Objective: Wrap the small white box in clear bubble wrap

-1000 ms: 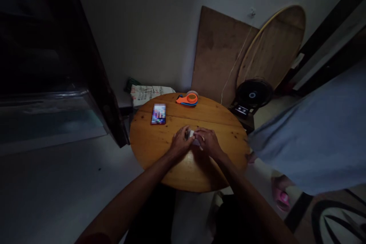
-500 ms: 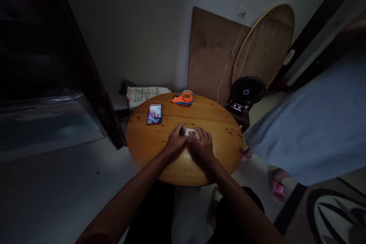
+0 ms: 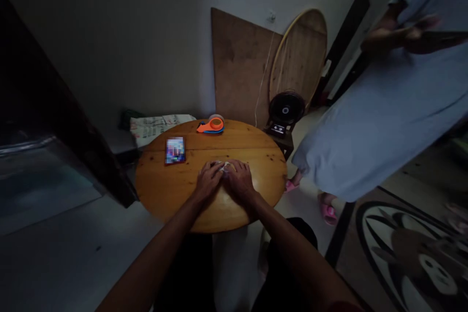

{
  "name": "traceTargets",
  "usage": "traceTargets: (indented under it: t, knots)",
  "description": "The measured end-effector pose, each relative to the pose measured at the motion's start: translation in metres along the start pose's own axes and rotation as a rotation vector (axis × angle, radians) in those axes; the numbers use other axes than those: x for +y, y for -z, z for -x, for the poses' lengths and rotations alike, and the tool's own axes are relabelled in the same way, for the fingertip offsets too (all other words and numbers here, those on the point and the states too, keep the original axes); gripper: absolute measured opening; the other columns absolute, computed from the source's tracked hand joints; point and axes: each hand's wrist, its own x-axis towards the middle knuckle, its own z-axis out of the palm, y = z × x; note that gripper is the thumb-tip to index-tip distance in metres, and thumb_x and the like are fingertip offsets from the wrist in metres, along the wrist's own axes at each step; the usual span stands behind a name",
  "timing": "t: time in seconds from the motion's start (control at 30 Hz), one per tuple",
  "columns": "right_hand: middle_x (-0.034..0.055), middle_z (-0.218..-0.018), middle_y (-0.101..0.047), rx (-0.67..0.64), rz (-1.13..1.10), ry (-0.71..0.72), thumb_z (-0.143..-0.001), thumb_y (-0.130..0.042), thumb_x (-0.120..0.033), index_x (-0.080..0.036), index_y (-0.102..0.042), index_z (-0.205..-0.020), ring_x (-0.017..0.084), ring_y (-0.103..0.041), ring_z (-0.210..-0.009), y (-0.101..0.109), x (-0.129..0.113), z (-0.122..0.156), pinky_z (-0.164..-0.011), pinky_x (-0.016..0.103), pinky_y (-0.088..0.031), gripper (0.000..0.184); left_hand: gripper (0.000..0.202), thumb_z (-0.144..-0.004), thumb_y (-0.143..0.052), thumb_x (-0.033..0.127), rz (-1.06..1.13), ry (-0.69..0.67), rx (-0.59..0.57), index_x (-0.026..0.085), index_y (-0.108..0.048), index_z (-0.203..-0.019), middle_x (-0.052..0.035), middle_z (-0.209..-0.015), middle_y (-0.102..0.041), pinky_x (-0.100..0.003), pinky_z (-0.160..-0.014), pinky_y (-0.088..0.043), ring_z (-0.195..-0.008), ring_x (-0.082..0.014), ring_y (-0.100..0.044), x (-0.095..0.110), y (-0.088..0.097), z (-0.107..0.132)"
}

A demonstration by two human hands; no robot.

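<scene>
Both of my hands rest together at the middle of a small round wooden table [image 3: 175, 195]. My left hand [image 3: 208, 179] and my right hand [image 3: 239, 181] press side by side over a small white object [image 3: 224, 166]. Only a sliver of that object shows between the fingertips, and I cannot make out what it is. Fingers of both hands curl down onto it. A phone [image 3: 175, 150] lies face up to the left of my hands. An orange and blue tape dispenser [image 3: 211, 125] sits at the table's far edge.
Another person in a light blue garment [image 3: 383, 117] and pink slippers [image 3: 327, 212] stands close to the table's right side. A small black fan [image 3: 286, 108], a wooden board [image 3: 237, 68] and a round tabletop [image 3: 298, 56] lean at the wall behind. A printed sack [image 3: 157, 126] lies behind the table, a dark cabinet stands left.
My view has swung to the right, so the table sits further left in frame. My hands have closed tighter over the white object. The other person has moved and raised a hand.
</scene>
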Motion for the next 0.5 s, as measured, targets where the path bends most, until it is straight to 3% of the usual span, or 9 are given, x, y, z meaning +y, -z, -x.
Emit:
traceTargets:
  t: [0.23, 0.5]
  knots:
    - [0.0093, -0.131, -0.054, -0.036, 0.023, -0.010, -0.093, -0.046, -0.025, -0.021, -0.057, -0.119, 0.024, -0.046, -0.114, -0.002, 0.001, 0.002, -0.092, 0.038, -0.033, 0.028, 0.034, -0.087, -0.051, 0.034, 0.042, -0.022, 0.056, 0.023, -0.068, -0.114, -0.0087, -0.136, -0.044, -0.041, -0.108, -0.038, -0.123, -0.0238, -0.048, -0.018, -0.008, -0.004]
    - [0.0097, -0.125, -0.058, -0.030, 0.076, -0.002, -0.095, -0.043, -0.026, -0.022, -0.060, -0.114, 0.024, -0.049, -0.108, -0.002, -0.001, 0.001, -0.090, 0.038, -0.035, 0.026, 0.031, -0.085, -0.052, 0.031, 0.075, -0.068, 0.097, 0.024, -0.071, -0.109, -0.0082, -0.135, -0.045, -0.041, -0.108, -0.039, -0.125, -0.0244, -0.047, -0.016, -0.009, -0.003]
